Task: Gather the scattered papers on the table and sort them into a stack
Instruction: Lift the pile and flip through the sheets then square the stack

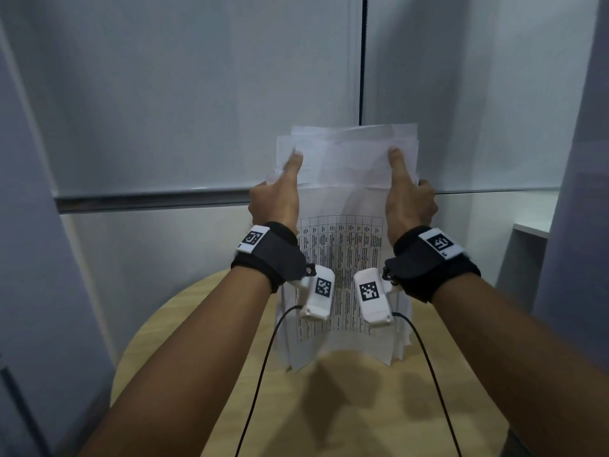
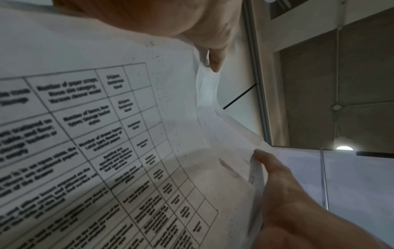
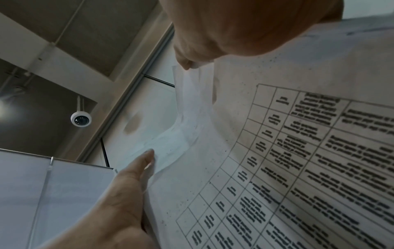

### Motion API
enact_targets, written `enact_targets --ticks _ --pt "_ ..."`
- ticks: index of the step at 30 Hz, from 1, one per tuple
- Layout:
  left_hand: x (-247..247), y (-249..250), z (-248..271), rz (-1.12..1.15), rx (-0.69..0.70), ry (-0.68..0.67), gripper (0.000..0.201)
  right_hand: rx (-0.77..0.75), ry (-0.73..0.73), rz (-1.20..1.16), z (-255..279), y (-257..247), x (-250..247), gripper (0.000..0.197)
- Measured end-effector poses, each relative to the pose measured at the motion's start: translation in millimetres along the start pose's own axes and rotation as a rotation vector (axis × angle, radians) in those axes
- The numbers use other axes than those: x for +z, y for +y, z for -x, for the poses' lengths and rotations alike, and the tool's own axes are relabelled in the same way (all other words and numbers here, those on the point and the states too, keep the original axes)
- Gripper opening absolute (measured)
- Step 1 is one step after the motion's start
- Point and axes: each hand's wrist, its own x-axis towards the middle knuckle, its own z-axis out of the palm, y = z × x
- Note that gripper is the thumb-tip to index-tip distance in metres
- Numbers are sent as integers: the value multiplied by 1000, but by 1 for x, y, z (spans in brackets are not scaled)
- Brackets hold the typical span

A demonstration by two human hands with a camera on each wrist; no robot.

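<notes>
1. The papers [image 1: 342, 258] stand on end between the two hands, above the far part of the round wooden table [image 1: 362, 423]. I cannot tell whether their lower edge touches the wood or hangs just over it
2. The left hand [image 1: 275, 199] grips the bundle's left edge and the right hand [image 1: 410, 202] grips its right edge. Each has its thumb laid up the near face and its fingers curled behind
3. I read these as thin, light, limp sheets. The bundle bows across its width, the top edges step out at uneven heights, and the bottom corners fan apart. I expect smooth sheets like these to slip past one another if the pinch slackens, and to crease if I squeeze hard
4. I would hold them by the two long side edges, in the upper half as they are held now. The grip should be firm enough to carry them and loose enough for the sheets to settle level when tapped on the table
5. The white wrist cameras [image 1: 318, 296] hang just in front of the lower half of the sheets, and their black cables [image 1: 263, 374] trail back across the table towards me. I judge those the likeliest things to snag a corner. A pale panelled wall [image 1: 197, 94] stands behind the bundle
</notes>
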Motion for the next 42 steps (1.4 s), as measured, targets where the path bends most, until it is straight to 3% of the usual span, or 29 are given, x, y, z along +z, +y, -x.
enact_targets --ticks 10,12,16,18,22,24,27,29,31,32,34,36,39,42 --pt "-4 -2 -7 -62 -6 -28 18 -34 -75 119 3 4 -3 53" --pt "-4 -2 -6 -25 -3 -40 26 -30 -68 95 1 6 -5 57" --pt "-2 7 -5 28 54 -82 54 1 -39 56 1 2 -6 97" --pt "-2 10 -9 16 68 -61 61 -14 -18 71 0 2 -6 93" --pt "-3 11 -8 10 55 -58 60 -153 -59 131 -3 13 -6 55" --pt "-2 12 -7 9 72 -67 73 -186 -72 140 -7 13 -5 50" --pt "-3 11 -7 21 82 -112 85 -156 -110 135 -14 7 -4 50" --pt "-7 3 -10 45 119 -169 71 -119 -139 116 -19 6 -5 54" --pt "-17 -12 -14 46 196 -311 58 -120 -163 89 -19 6 -9 52" --pt "-23 -21 -15 24 215 -395 71 -125 -172 74 -18 7 -11 55" --pt "-35 -40 -16 -60 254 -478 92 -96 -195 29 -14 5 -14 83" --pt "-40 -53 -14 -101 282 -464 88 -63 -188 17 -12 4 -12 97" --pt "-39 -59 -18 -98 296 -378 76 -79 -116 -22 -13 8 -6 89" --pt "-37 -53 -27 -91 264 -408 68 -187 -58 -12 -15 15 -7 70"
